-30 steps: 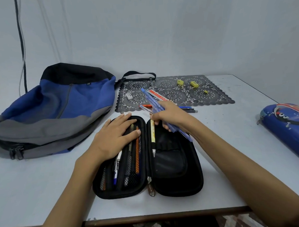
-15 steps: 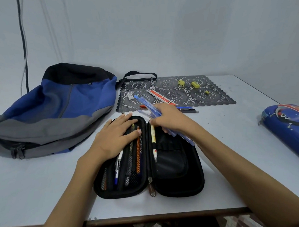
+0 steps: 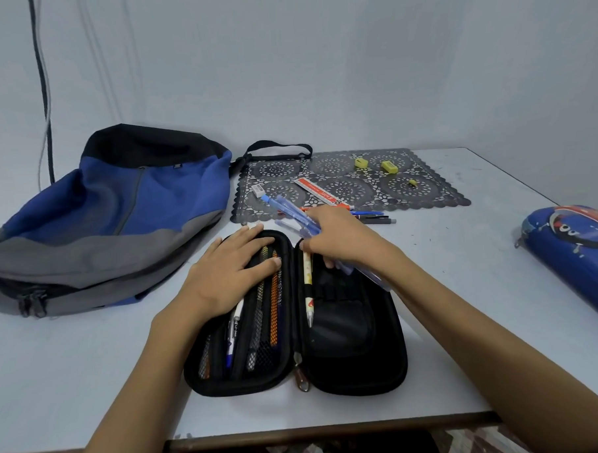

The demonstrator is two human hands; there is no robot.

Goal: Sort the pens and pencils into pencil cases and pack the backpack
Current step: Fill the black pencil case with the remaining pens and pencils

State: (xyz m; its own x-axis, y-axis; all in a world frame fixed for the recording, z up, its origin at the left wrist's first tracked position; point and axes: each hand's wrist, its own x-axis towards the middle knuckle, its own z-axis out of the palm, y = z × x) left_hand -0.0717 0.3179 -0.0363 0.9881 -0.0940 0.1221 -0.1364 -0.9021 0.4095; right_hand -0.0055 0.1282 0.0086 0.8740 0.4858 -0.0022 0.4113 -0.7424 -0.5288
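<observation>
A black pencil case [image 3: 358,360] lies unzipped and spread flat at the table's front. Its left half holds several pens and pencils behind mesh. My left hand [image 3: 231,273] rests flat on that half. My right hand [image 3: 339,238] grips a bundle of blue pens [image 3: 290,211] over the case's right half, their ends pointing up-left. A yellow patterned mechanical pencil [image 3: 308,287] sits in an elastic loop beside the hinge. A blue, grey and black backpack [image 3: 112,214] lies on its side at the left.
A dark lace placemat [image 3: 426,195] at the back carries a red-and-white ruler [image 3: 320,191], a white eraser [image 3: 257,189] and small yellow erasers [image 3: 389,166]. More pens [image 3: 376,217] lie along its front edge. A blue printed pencil case [image 3: 580,255] lies at the right edge.
My right hand has lowered and tilted the blue pens flatter, toward the case's right half. My left hand stays on the left half.
</observation>
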